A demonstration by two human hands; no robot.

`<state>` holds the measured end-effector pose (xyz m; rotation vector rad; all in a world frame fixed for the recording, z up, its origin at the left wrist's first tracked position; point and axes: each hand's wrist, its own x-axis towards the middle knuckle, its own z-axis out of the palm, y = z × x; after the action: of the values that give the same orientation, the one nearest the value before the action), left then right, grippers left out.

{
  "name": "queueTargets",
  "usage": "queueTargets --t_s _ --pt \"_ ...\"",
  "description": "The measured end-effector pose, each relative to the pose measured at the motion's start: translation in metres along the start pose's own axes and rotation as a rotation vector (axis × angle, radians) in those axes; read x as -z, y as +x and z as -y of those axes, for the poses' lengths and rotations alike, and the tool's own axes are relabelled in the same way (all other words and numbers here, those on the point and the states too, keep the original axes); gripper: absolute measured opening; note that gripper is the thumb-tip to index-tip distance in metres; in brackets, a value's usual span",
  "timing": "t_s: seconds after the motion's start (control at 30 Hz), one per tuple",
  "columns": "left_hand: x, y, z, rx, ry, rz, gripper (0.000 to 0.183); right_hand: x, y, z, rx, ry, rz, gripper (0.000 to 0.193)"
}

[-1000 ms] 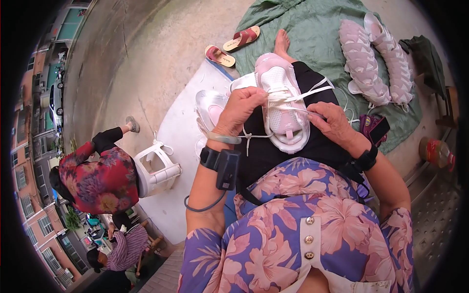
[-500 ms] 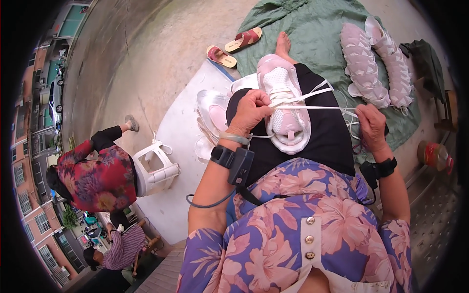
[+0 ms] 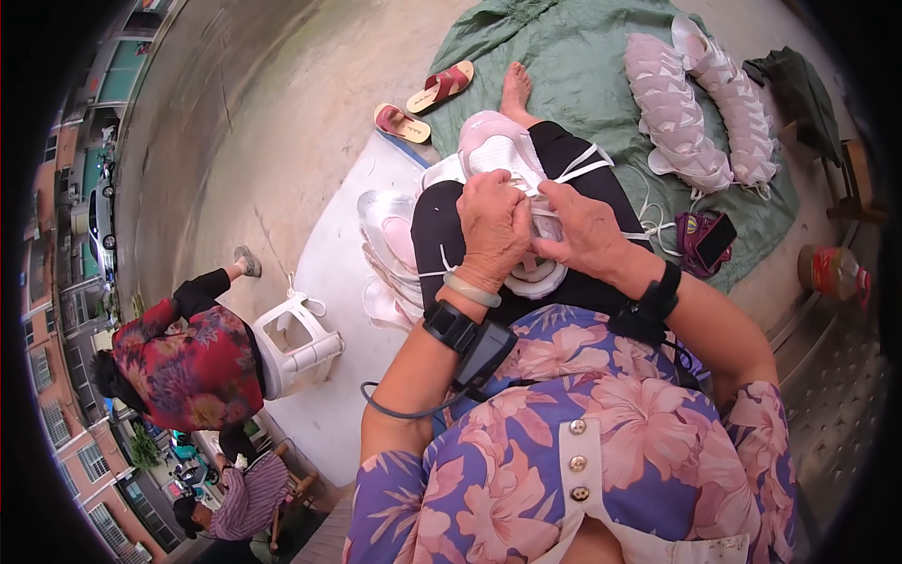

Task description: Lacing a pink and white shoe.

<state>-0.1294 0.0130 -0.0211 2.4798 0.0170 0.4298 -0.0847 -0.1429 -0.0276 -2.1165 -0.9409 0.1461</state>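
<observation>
A pink-and-white sneaker (image 3: pixel 498 150) lies across my lap, toe pointing away from me. My left hand (image 3: pixel 495 226) is closed over its left eyelet edge, fingers curled in. From the other side, my right hand (image 3: pixel 587 226) grips the upper with thumb and fingers, close against the left. The fingertips and most of the lacing are hidden beneath the hands. A white shoelace (image 3: pixel 590 162) trails loose over my right thigh, and more lace shows by the right wrist.
Stacked pink-white shoe uppers (image 3: pixel 672 113) lie on a green sheet (image 3: pixel 564 56) at far right, near a phone on a purple pouch (image 3: pixel 707 242). Further right stands a plastic bottle (image 3: pixel 832 273). Left are shoe pieces (image 3: pixel 387 230), red sandals (image 3: pixel 442 86), a white stool (image 3: pixel 301 338) and two people.
My right hand has come left from holding a lace stretched out to the side, and now grips the sneaker. My left hand has turned over the lacing. The view has shifted slightly.
</observation>
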Motion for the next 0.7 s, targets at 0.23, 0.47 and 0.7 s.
queueTargets --t_s 0.23,0.47,0.7 --pt "0.008 -0.007 0.010 0.062 -0.090 -0.087 0.008 0.009 -0.007 -0.003 -0.063 0.047 0.102 0.045" --pt "0.018 0.012 -0.006 0.029 -0.165 0.012 0.008 0.026 0.023 -0.021 -0.759 0.475 0.506 0.028" --pt "0.019 0.027 -0.031 0.161 -0.537 0.160 0.023 0.050 0.025 0.008 -0.560 0.785 0.227 0.008"
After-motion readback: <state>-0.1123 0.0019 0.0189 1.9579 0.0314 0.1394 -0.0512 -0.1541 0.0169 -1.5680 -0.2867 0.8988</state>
